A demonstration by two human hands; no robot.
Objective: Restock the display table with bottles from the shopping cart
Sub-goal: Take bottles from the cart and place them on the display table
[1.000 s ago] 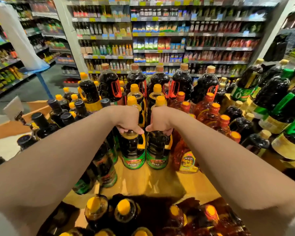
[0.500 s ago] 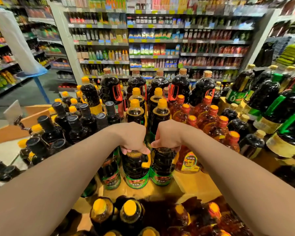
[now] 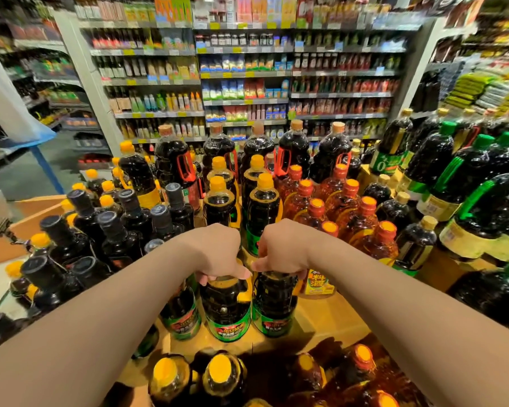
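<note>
Obs., head view. My left hand (image 3: 218, 254) is curled over the top of a dark bottle with a green label (image 3: 227, 306), fingers wrapped round its neck; the cap is hidden under the hand. My right hand (image 3: 282, 248) grips the neck of a second dark green-label bottle (image 3: 274, 306) the same way. The two bottles are upright and just beside each other, their bases at the front of the wooden tabletop (image 3: 323, 321); I cannot tell whether they rest fully on it or are held just clear.

A third green-label bottle (image 3: 181, 318) stands just left of the pair, partly behind my left forearm.

Behind the hands: two rows of yellow-capped dark bottles (image 3: 263, 207). To their right, amber bottles with orange caps (image 3: 362, 218); one with a yellow label (image 3: 319, 284) sits just right of my right-hand bottle. To the left, black-capped dark bottles (image 3: 112, 230). Far right, large dark jugs with green handles (image 3: 482, 201).

Near bottom edge, below the tabletop: yellow-capped bottles (image 3: 221, 374) and orange-capped ones (image 3: 362, 359), seen from above; what holds them is not visible.

Background: store shelving (image 3: 247, 74), blurred.
</note>
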